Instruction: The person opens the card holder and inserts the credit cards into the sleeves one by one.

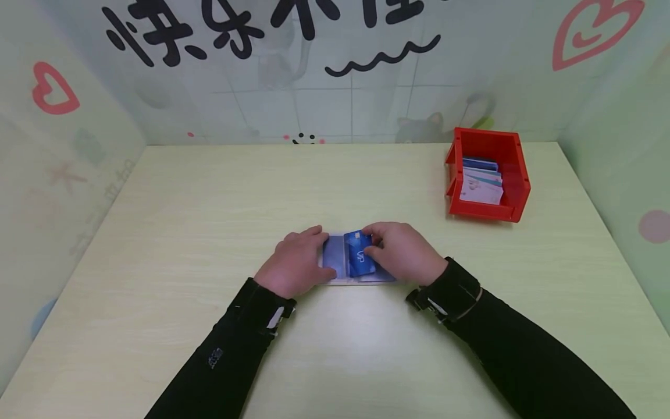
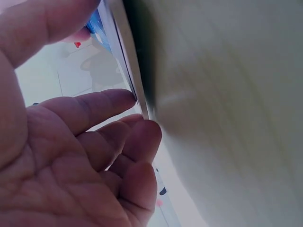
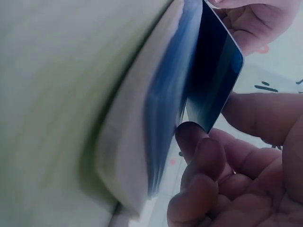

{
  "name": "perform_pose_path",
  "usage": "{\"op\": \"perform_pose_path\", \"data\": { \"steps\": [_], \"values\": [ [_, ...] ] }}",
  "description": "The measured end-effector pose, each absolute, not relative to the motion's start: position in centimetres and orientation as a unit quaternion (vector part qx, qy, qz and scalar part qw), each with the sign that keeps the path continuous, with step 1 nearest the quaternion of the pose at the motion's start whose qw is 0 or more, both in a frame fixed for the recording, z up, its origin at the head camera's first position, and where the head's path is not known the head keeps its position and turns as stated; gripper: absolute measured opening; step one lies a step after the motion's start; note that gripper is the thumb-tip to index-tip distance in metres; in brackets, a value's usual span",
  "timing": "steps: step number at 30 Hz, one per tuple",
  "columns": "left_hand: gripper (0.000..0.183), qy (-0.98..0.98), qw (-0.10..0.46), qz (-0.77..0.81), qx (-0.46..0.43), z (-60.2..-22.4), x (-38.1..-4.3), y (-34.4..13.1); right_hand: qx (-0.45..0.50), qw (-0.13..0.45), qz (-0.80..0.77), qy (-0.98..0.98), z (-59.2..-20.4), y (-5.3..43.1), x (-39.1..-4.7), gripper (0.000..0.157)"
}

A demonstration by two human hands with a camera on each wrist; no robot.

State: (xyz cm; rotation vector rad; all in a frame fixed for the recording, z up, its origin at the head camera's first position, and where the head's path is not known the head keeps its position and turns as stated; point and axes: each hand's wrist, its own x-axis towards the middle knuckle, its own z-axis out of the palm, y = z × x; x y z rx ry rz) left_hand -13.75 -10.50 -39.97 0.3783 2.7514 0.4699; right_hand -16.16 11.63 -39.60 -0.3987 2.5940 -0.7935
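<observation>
An opened card holder (image 1: 334, 256) with clear sleeves lies on the table in front of the person. At its left side the left hand (image 1: 295, 262) grips it, thumb over the near left corner and fingers at the left edge. The left wrist view shows the left hand (image 2: 71, 151) with fingertips right at the thin edge of the holder (image 2: 124, 56). A blue card (image 1: 360, 254) marked VIP lies tilted over the holder's middle. The right hand (image 1: 405, 250) pinches its right edge; in the right wrist view, the card (image 3: 213, 71) stands angled up from the stacked sleeves (image 3: 163, 123).
A red bin (image 1: 484, 210) stands at the back right of the table, with several cards (image 1: 480, 189) and a dark blue item (image 1: 480, 164) inside. Printed panels (image 1: 262, 110) wall the table at the back and both sides.
</observation>
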Motion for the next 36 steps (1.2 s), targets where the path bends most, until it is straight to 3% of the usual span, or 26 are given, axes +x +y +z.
{"op": "perform_pose_path", "data": {
  "steps": [13,36],
  "values": [
    [0.074,0.957,0.172,0.189,0.14,-39.8,-13.6,-10.7,-0.172,0.224,-0.259,0.924,-39.2,10.9,-15.0,0.078],
    [0.076,0.955,0.17,0.192,0.147,-39.8,-13.5,-10.7,-0.183,0.213,-0.292,0.914,-39.5,10.2,-14.4,0.068]
  ]
}}
